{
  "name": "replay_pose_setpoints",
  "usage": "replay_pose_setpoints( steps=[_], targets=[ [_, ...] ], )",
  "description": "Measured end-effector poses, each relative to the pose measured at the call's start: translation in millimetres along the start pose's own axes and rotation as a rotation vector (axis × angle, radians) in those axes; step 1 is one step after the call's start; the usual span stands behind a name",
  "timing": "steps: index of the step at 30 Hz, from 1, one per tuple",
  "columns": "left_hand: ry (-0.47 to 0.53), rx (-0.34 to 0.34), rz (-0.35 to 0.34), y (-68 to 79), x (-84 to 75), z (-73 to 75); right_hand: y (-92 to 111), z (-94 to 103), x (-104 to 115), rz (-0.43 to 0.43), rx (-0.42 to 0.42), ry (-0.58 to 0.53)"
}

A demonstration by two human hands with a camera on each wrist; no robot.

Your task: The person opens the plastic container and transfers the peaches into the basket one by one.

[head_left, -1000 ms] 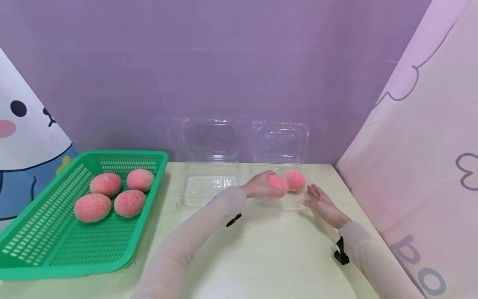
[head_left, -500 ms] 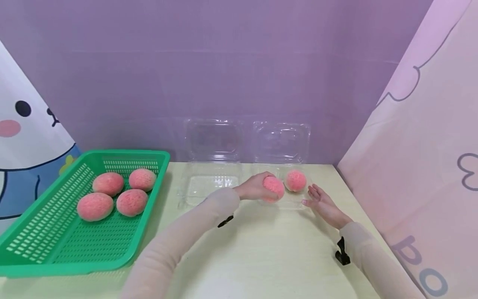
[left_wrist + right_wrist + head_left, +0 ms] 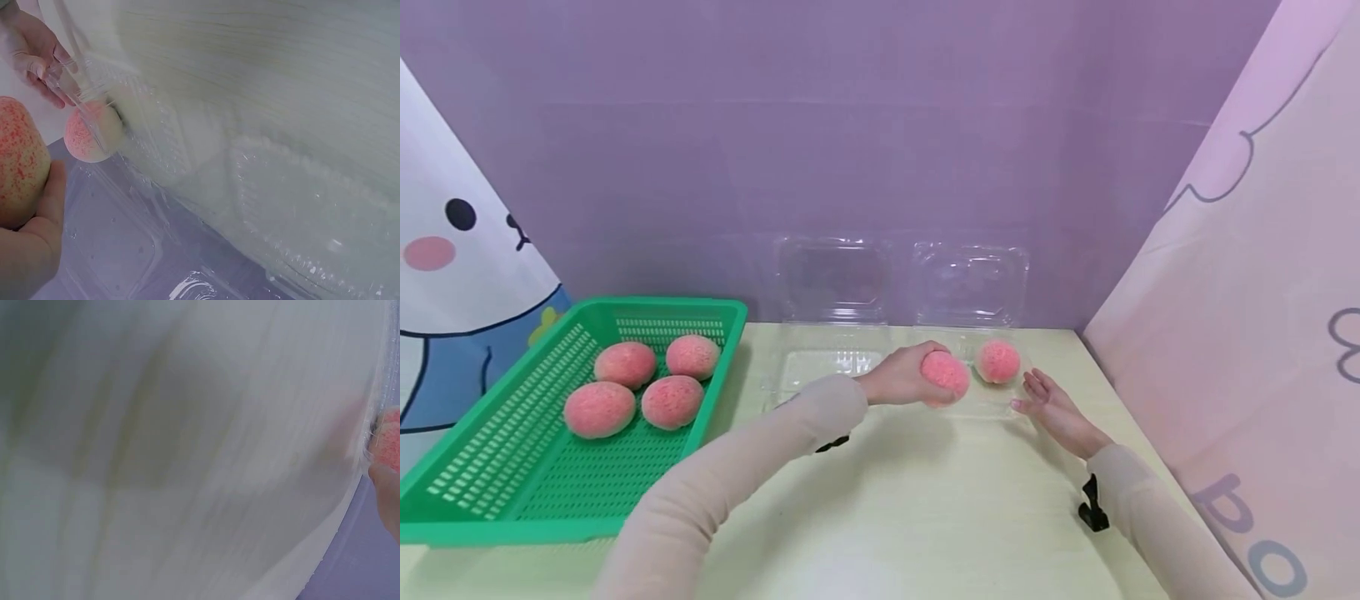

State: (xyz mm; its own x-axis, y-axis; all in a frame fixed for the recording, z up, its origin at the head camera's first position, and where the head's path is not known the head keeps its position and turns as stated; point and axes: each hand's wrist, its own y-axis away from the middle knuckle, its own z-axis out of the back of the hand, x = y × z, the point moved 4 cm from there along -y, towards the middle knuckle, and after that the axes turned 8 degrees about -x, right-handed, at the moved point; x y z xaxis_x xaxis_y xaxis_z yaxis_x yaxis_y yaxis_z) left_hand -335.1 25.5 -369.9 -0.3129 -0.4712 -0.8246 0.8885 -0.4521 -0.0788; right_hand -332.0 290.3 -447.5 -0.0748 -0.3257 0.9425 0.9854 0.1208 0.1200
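My left hand grips a pink peach over the left half of the right-hand clear clamshell box. In the left wrist view the held peach is cream with red speckles. Another peach sits in that box's right half, a small gap away. My right hand stays beside the box's right edge, fingers extended and palm turned inward, holding nothing. In the right wrist view only a bit of my thumb shows, near pink peach skin.
A second clear clamshell box stands left of the first, its lid raised against the purple backdrop. On the left, a green basket holds several peaches. A patterned cloth wall borders the right side.
My left hand has drawn the peach a little to the left, away from the one in the box. The right hand has kept its place; the view has shifted slightly.
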Motion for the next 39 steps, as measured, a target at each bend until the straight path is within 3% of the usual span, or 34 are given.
replay_pose_setpoints(
  steps=[12, 20, 29, 39],
  targets=[
    [-0.081, 0.031, 0.003, 20.5, 0.5, 12.1, 1, -0.1, 1, -0.007, -0.002, -0.008],
    [-0.094, 0.012, 0.024, 33.6, -2.3, 23.4, 3, 0.2, 4, 0.018, 0.011, -0.014],
    [-0.019, -0.043, 0.153, 54.2, 1.3, 38.2, 2, 0.9, 2, 0.005, 0.006, 0.002],
    [-0.002, -0.11, 0.228, 72.6, 10.6, 71.4, 1, 1.4, 0, -0.002, -0.001, 0.015]
  ],
)
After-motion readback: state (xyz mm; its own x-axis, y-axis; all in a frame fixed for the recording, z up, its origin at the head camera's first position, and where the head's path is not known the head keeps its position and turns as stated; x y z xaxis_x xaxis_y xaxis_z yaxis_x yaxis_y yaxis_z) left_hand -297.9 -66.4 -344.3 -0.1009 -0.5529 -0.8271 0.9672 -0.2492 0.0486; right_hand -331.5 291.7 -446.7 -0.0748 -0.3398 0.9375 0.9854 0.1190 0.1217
